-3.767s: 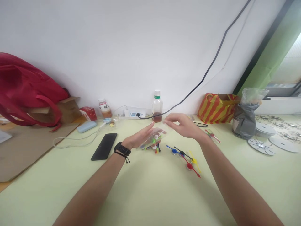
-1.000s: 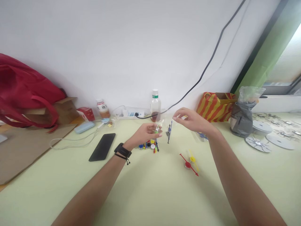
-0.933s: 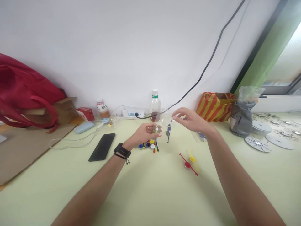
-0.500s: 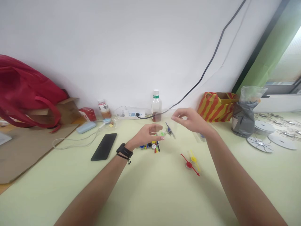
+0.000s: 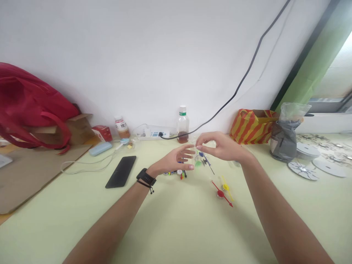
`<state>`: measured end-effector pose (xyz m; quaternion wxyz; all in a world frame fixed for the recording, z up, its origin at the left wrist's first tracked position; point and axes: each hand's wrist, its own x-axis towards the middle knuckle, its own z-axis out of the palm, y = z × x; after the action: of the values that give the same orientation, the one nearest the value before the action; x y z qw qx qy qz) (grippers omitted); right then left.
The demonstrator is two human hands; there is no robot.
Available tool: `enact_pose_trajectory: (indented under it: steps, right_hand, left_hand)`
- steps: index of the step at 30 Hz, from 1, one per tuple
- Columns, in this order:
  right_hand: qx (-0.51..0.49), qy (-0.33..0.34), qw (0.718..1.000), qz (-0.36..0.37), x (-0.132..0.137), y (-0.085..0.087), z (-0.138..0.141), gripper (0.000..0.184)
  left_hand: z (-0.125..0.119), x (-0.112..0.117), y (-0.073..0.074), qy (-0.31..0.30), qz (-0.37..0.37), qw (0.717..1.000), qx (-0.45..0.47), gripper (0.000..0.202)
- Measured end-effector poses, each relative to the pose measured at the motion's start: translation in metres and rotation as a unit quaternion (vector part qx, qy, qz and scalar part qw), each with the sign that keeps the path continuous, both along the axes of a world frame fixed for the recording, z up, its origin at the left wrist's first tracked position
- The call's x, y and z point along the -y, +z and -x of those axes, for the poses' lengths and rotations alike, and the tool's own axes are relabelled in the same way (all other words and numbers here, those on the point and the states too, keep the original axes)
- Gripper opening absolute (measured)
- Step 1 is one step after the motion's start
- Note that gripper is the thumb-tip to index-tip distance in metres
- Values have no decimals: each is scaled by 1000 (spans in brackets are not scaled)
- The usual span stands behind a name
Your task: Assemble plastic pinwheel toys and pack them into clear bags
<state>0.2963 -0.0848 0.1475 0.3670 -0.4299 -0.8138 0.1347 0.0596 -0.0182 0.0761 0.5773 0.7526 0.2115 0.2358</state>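
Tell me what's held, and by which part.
Right hand: a clear plastic bag, apparently pinched at its upper edge. Left hand: whether it grips anything cannot be told.

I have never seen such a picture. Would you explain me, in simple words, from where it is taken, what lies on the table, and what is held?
There is no machine here. You see one person's bare hands, through a camera worn on that person's head, looking forward and down.

The left hand, with a black watch at its wrist, is open. The right hand has thumb and fingertip close together, seemingly pinching something clear. Just below are blue and black arrow pieces; blur hides exactly what is gripped.

On the pale green table lie a red arrow piece, a yellow one and a black phone. A bottle stands by the wall.
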Motion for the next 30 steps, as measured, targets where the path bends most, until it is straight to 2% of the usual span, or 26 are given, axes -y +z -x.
enact_pose_trajectory:
  steps: [4,8,11,13,15,17,20,21,23,25,28,30]
  right_hand:
    - [-2,15,1000,-10,3,2,4,22]
    - [-8,0,999,-32,4,3,3,21]
    - [-2,-16,998,-58,4,3,0,21]
    - [-7,-30,996,-86,5,4,-2,19]
    - [-35,-50,992,-113,6,6,-4,19]
    - [-89,-78,983,-141,8,9,-5,26]
    - [-138,-108,973,-153,11,16,-10,33]
    - [-134,-114,974,-145,11,18,-14,34]
    - [-99,-127,982,-99,12,19,-26,36]
    - [-37,-150,988,-13,12,14,-42,40]
    - [90,-190,967,142,16,-9,-60,39]
    - [172,-164,941,242,22,-32,-60,37]
  left_hand:
    - [-4,4,1,-8,23,1000,19,81]
    - [-9,6,-6,30,72,997,15,84]
    - [-14,9,-10,9,95,995,-1,65]
    - [-17,12,-8,9,87,996,27,52]
    - [-20,15,-5,38,66,994,83,52]
    - [-24,18,-4,61,55,990,114,59]
    - [-30,26,-9,69,68,993,71,53]
    - [-32,29,-13,64,69,994,59,47]
    - [-34,36,-21,75,61,991,90,45]
    - [-32,44,-29,111,63,983,130,51]
    - [-23,56,-41,141,78,981,110,47]
    - [-16,64,-46,159,70,981,88,47]
